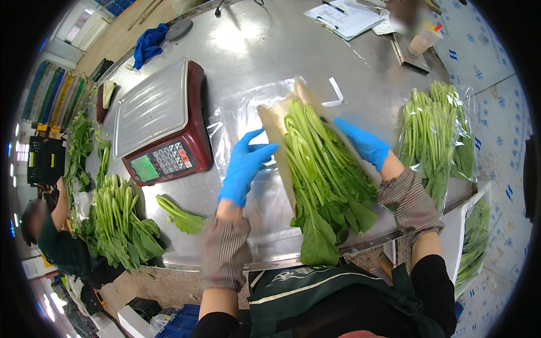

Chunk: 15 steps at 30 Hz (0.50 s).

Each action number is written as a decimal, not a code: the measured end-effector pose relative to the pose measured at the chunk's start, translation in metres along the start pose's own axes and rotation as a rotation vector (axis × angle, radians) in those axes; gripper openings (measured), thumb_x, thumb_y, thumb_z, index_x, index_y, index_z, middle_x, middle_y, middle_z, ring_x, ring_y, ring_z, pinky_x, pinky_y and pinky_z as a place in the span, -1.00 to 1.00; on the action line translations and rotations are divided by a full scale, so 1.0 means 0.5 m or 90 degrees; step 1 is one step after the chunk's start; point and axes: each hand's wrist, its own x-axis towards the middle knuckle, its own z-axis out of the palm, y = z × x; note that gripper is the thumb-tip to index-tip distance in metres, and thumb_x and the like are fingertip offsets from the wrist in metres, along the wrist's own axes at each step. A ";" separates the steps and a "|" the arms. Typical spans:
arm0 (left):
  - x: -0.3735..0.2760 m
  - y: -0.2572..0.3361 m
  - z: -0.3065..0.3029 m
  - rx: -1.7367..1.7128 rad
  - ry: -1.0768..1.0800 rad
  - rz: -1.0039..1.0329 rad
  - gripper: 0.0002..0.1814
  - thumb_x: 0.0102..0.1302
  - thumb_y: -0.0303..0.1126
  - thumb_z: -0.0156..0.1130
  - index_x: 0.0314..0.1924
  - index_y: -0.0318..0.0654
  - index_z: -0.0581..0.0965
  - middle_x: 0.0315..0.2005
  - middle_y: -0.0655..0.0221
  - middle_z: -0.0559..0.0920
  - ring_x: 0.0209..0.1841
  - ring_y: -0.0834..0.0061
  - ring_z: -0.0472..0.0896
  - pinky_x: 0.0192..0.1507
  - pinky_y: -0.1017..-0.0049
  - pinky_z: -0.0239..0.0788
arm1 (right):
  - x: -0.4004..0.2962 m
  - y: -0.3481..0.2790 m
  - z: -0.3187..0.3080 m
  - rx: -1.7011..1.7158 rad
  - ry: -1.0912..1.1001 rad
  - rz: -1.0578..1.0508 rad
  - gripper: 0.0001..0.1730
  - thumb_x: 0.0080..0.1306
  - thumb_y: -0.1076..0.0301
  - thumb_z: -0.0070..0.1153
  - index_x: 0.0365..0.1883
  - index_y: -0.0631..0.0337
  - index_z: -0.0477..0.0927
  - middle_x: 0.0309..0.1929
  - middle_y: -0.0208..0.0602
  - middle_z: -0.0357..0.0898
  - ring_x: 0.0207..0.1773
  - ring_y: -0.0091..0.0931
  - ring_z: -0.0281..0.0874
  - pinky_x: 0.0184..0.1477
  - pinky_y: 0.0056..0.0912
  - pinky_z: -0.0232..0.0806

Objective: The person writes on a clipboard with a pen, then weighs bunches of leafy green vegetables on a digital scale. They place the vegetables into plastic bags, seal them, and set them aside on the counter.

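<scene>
A bundle of leafy green vegetables (315, 169) lies on a sheet of brown paper (272, 122), stems pointing away from me and leaves toward the table's near edge. My left hand (249, 164), in a blue glove, is just left of the paper with its fingers apart and nothing in them. On the other side, my right hand (361, 139), also gloved in blue, is at the paper's right edge; its fingertips are partly hidden, so its hold cannot be told. Clear plastic bags (241, 105) lie flat beneath and beside the paper.
A red scale (198, 114) with a metal pan stands at left. Loose greens (118, 219) and a single stalk (181, 215) lie nearer. Bagged greens (431, 139) lie at right, above a white box (463, 236). Clipboard (346, 19) and drink cup (424, 41) sit beyond. A co-worker (63, 249) is at left.
</scene>
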 end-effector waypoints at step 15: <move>0.027 0.054 -0.087 -0.356 -0.176 0.028 -0.44 0.35 -0.09 0.16 0.21 -0.31 0.40 -0.02 0.26 0.59 -0.05 0.44 0.59 0.04 0.42 0.43 | 0.101 -0.057 0.081 -0.302 0.014 -0.090 -0.48 0.29 -0.01 0.12 0.01 0.25 0.53 -0.05 -0.26 0.58 0.06 -0.35 0.48 0.07 -0.23 0.34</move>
